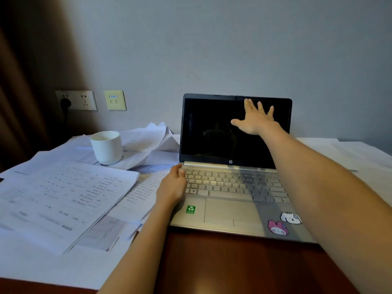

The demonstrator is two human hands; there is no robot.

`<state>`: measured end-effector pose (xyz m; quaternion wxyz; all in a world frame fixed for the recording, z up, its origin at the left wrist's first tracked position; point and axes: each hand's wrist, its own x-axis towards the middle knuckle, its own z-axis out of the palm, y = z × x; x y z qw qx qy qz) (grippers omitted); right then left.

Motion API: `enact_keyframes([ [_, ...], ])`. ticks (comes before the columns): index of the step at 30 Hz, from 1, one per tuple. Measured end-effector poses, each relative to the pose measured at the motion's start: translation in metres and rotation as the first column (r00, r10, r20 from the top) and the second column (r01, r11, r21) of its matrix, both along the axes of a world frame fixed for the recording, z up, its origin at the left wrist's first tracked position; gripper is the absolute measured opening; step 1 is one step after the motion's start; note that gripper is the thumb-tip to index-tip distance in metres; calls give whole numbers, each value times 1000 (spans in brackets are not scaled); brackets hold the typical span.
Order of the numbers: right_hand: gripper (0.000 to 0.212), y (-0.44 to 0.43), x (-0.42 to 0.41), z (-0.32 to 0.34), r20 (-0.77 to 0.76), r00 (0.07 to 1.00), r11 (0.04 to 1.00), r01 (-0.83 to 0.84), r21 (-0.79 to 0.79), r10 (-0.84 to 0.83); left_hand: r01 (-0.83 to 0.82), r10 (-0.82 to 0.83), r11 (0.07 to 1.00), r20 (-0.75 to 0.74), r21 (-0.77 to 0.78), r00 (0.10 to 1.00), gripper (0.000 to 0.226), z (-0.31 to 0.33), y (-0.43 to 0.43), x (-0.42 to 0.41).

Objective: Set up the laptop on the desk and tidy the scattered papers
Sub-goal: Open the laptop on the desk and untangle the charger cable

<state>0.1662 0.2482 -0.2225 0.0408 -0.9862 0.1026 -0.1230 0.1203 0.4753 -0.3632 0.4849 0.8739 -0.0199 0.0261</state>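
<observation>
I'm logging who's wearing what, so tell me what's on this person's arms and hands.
Nothing worn shows: the left forearm and right forearm are bare, no sleeve in view. The left hand and right hand have no gloves, watch, bracelet or rings visible.
</observation>
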Motion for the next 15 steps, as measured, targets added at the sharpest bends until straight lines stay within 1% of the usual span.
enact_keyframes([
  [5, 85, 3, -3, 6, -10, 1000, 1000, -6, -21, 5, 4, -3, 1000, -14, 13, 1000, 42, 5, 0, -5],
  [8, 87, 4, -5, 8, -15, 1000, 1000, -4, -22, 4, 8, -7, 999, -23, 35, 1000, 47, 7, 0, -6],
  [12, 88, 3, -4, 10, -49, 999, 1000, -1, -1, 1, 23, -22, 1000, -23, 22, 999, 46, 9, 0, -9],
  [15, 87, 4, -4, 8, -50, 999, 1000, -9, 12, 10, 24, -23, 999, -8, 44, 1000, 45, 9, -1, -9],
])
